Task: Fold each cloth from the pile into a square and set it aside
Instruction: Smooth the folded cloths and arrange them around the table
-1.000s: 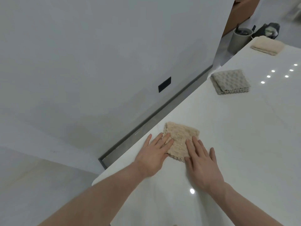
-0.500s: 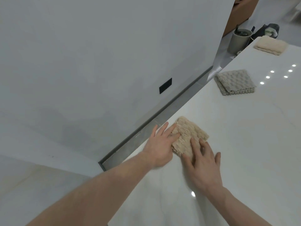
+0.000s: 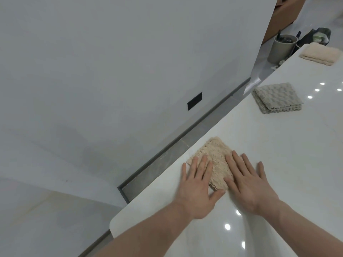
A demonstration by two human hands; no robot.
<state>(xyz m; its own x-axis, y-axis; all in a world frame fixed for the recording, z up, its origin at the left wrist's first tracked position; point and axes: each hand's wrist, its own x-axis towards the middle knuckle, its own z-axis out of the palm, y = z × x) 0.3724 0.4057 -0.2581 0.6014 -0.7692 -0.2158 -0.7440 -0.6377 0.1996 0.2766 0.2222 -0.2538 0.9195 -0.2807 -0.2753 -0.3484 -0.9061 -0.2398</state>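
A small tan knitted cloth, folded into a rough square, lies near the left edge of the white countertop. My left hand lies flat with straight fingers on the cloth's left part, thumb at its near corner. My right hand presses flat on the cloth's right part, fingers spread. Farther back sits a folded grey-green cloth. At the far right lies a folded cream cloth.
The countertop's left edge runs diagonally beside a grey floor strip and a white wall with a black plate. A grey cup and a dark object stand beyond the counter's far end.
Both hands shifted over the tan cloth and now lie flatter on it, the left hand moving from the cloth's left edge onto its surface. The cloth turned slightly and the view shifted.
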